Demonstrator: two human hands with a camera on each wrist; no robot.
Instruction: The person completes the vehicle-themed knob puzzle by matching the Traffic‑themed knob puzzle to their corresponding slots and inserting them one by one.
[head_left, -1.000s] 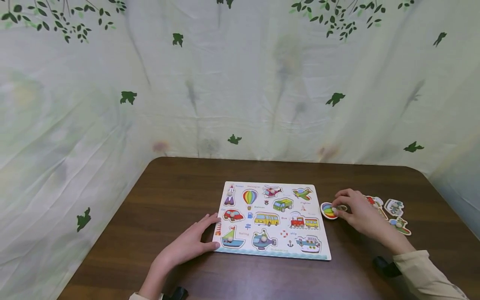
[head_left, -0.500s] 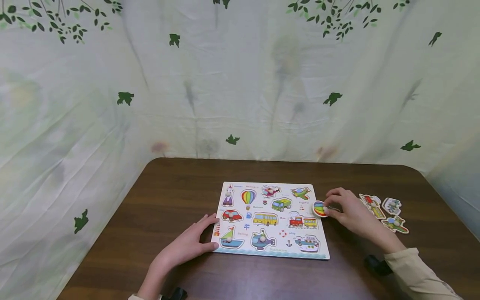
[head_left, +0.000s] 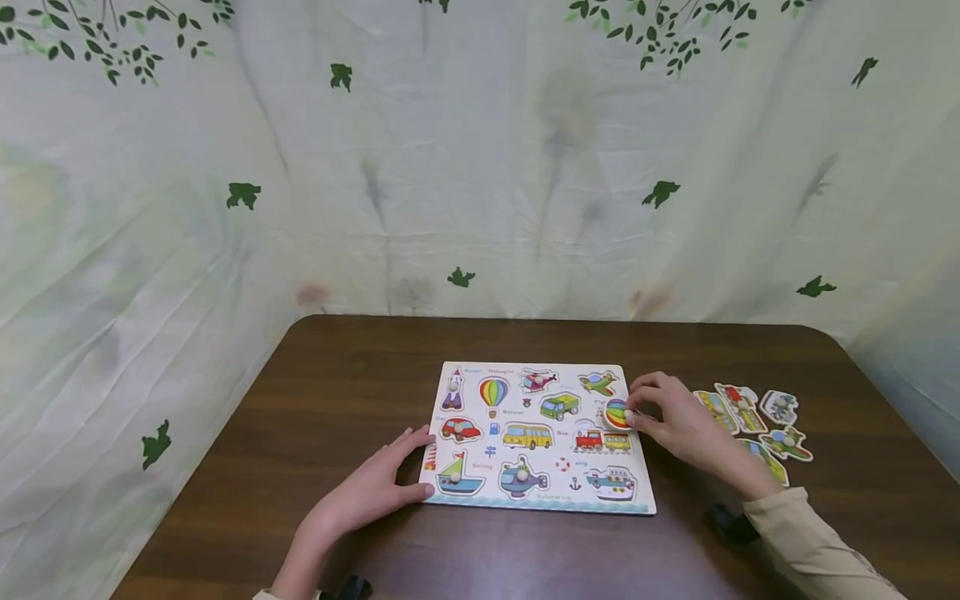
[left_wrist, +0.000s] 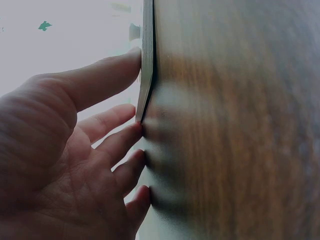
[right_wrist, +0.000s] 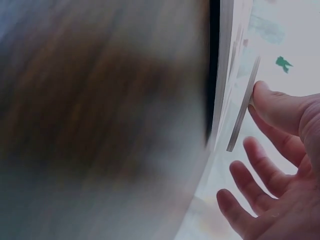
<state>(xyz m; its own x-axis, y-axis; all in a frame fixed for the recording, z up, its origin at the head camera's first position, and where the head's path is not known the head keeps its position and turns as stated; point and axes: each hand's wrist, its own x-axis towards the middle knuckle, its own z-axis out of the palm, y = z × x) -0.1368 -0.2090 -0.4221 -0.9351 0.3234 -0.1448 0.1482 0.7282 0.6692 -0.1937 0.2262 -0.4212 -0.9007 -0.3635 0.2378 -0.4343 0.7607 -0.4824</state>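
Note:
A white peg puzzle board (head_left: 491, 454) with vehicle pictures lies on the brown table. My left hand (head_left: 363, 492) rests at its left edge, thumb and fingertips touching the side, fingers spread, holding nothing. Over the board's right part, my right hand (head_left: 682, 429) pinches the knob of a rainbow-striped balloon piece (head_left: 617, 413) between thumb and forefinger. In the right wrist view this piece (right_wrist: 243, 107) stands edge-on and tilted, apart from the board (right_wrist: 222, 75); the other fingers are loosely bent. On the board, a painted balloon (head_left: 493, 390) shows at the upper left.
Several loose puzzle pieces lie right of the board, partly behind the right forearm, among them a green-and-red plane (head_left: 786, 442) and a white-edged piece (head_left: 779, 407). Knobbed pieces such as the submarine (head_left: 522, 477) sit in the board. A leaf-printed curtain (head_left: 480, 167) hangs behind the table.
My right hand has carried the balloon piece leftward from the table beside the board to above its right part. More loose pieces now show behind it. My left hand stays at the board's edge.

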